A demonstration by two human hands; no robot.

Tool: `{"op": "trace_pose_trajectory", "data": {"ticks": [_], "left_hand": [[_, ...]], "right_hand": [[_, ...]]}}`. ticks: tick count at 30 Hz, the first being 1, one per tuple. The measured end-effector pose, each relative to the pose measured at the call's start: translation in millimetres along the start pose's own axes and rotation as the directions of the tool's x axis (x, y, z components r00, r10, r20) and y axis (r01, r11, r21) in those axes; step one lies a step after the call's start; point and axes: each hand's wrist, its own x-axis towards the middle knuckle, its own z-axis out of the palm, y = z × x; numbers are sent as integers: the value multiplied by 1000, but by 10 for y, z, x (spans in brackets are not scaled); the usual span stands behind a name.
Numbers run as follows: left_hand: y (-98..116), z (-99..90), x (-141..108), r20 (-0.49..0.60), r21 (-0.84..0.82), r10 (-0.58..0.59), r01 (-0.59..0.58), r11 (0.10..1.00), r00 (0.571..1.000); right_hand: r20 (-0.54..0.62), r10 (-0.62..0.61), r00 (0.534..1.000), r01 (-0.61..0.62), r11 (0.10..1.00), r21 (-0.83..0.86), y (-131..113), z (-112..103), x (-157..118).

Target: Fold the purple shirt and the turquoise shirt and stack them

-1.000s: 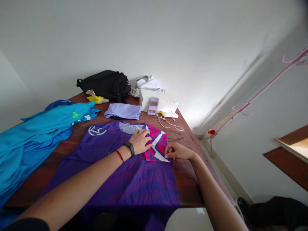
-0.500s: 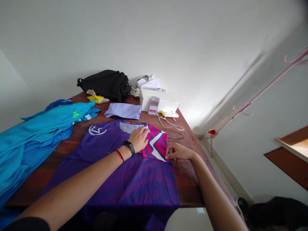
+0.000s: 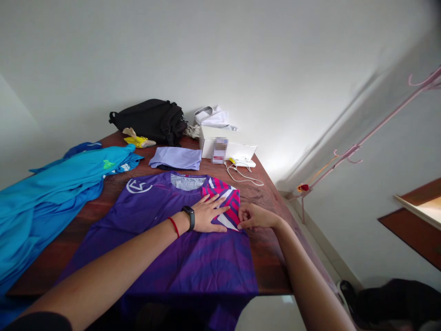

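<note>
A purple jersey (image 3: 193, 257) lies spread on the wooden table, its neckline away from me and its lower part hanging over the near edge. On its right side a pink, white and purple patterned sleeve (image 3: 225, 193) is folded inward over the body. My left hand (image 3: 207, 214) rests flat with spread fingers on the sleeve and the purple cloth beside it. At the sleeve's outer edge, my right hand (image 3: 254, 217) pinches the cloth between thumb and fingers. Part of the sleeve is hidden under my left hand.
Bright blue clothing (image 3: 69, 184) drapes along the left side of the table (image 3: 272, 257). A folded lavender cloth (image 3: 175, 157) lies behind the jersey. Farther back are a black backpack (image 3: 148, 120), a yellow packet (image 3: 138, 141), a white box (image 3: 206, 142) and a white cable (image 3: 241, 177).
My left hand has moved down from near the collar and flattened, fingers spread over the sleeve. My right hand stays at the sleeve edge.
</note>
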Motion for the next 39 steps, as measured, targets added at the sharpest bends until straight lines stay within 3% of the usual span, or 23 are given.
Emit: {"op": "trace_pose_trajectory", "data": {"ticks": [3, 7, 12, 15, 18, 20, 23, 26, 28, 32, 39], "left_hand": [[21, -25, -3, -32, 3, 18, -18, 1000, 999], [71, -67, -16, -112, 31, 136, -134, 991, 984], [88, -54, -34, -80, 11, 165, -165, 986, 983], [72, -46, -19, -106, -14, 74, -76, 997, 992], [42, -55, 16, -218, -22, -45, 41, 999, 975], [12, -52, 34, -268, -19, -90, 88, 996, 959], [-37, -16, 38, -256, 13, -117, 125, 992, 960], [-69, 34, 24, -212, 32, -146, 156, 987, 966], [-81, 49, 17, -183, 23, -162, 169, 985, 970], [-119, 18, 12, -118, -5, -175, 176, 984, 977], [-293, -79, -2, 26, -18, -173, 174, 985, 985]], "right_hand": [[-7, -4, 1000, 4, 1000, -2, 5, -4, -11], [19, 2, 1000, -2, 1000, 4, 13, -22, -39], [17, 10, 1000, -10, 1000, 14, 10, -34, -48], [-177, -99, 979, 91, 995, -50, -29, -3, 6], [-416, -233, 879, 174, 969, -174, -86, 72, 103], [-453, -302, 839, 210, 947, -242, -122, 133, 162], [-308, -352, 884, 226, 898, -378, -155, 202, 200], [-129, -213, 968, 125, 863, -490, -148, 207, 185], [-63, -126, 990, 74, 847, -526, -119, 175, 164], [-24, -103, 994, 74, 838, -540, -27, 76, 126], [-87, -76, 993, 20, 853, -521, 142, -46, 82]]}}
